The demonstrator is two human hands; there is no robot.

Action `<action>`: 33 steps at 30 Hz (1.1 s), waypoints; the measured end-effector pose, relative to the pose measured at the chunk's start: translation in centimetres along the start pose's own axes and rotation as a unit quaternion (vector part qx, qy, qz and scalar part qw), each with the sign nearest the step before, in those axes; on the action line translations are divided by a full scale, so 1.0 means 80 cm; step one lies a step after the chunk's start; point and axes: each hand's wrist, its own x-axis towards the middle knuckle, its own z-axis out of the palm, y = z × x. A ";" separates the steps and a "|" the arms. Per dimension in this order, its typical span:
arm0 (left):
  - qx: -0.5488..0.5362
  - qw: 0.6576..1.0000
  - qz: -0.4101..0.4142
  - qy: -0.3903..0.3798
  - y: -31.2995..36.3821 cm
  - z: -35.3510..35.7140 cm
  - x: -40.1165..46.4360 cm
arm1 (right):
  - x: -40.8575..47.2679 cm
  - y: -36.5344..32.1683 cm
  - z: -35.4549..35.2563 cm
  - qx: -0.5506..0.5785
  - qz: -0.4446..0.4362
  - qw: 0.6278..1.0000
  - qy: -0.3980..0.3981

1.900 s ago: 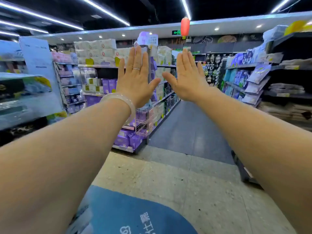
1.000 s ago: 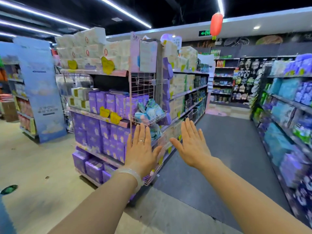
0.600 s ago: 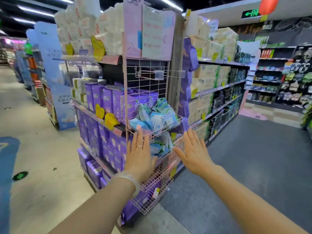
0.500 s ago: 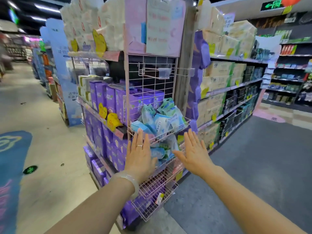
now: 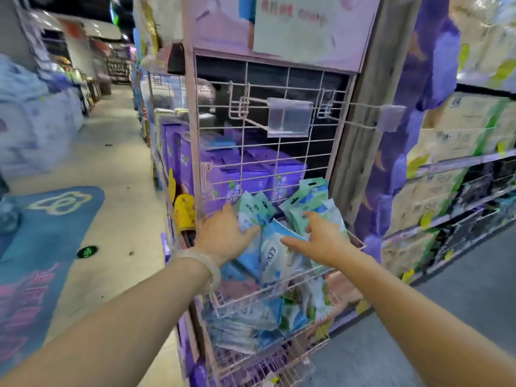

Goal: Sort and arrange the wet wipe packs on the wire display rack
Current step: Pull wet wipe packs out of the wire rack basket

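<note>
Left hand laid on packs in upper basket of rack, grip unclear. Right hand released, fingers reaching into same heap. More packs in basket below.

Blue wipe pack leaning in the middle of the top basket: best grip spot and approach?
Pinch the blue wipe pack at its upper edge, coming from above. It leans upright among other packs, its lower part behind the basket front wires, so only the top looks free.

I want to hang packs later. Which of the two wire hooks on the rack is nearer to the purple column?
The right hook: its clear tag sits beside the purple column; the left hook is mid-grid.
</note>
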 end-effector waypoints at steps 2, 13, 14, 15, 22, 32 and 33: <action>0.025 0.999 -0.042 -0.012 0.005 0.007 0.014 | 0.018 -0.002 0.010 0.007 -0.012 0.999 -0.046; -0.193 0.949 -0.169 0.182 0.028 0.028 0.028 | 0.041 0.013 0.031 -0.034 -0.224 0.973 -0.040; -0.266 0.922 -0.151 0.239 0.034 0.024 0.024 | 0.044 0.022 0.024 -0.001 -0.257 0.966 -0.012; -0.343 0.886 -0.134 0.283 0.042 0.019 0.019 | 0.050 0.033 0.014 0.041 -0.285 0.957 0.025; -0.500 0.797 -0.207 0.269 0.080 0.038 -0.023 | 0.105 0.129 -0.021 0.132 -0.146 0.980 -0.002; -0.536 0.778 -0.287 0.156 0.112 0.069 -0.048 | 0.114 0.139 -0.035 0.479 -0.123 0.869 -0.001; -0.546 0.772 -0.285 0.158 0.115 0.067 -0.047 | 0.114 0.131 -0.046 0.563 -0.092 0.820 -0.049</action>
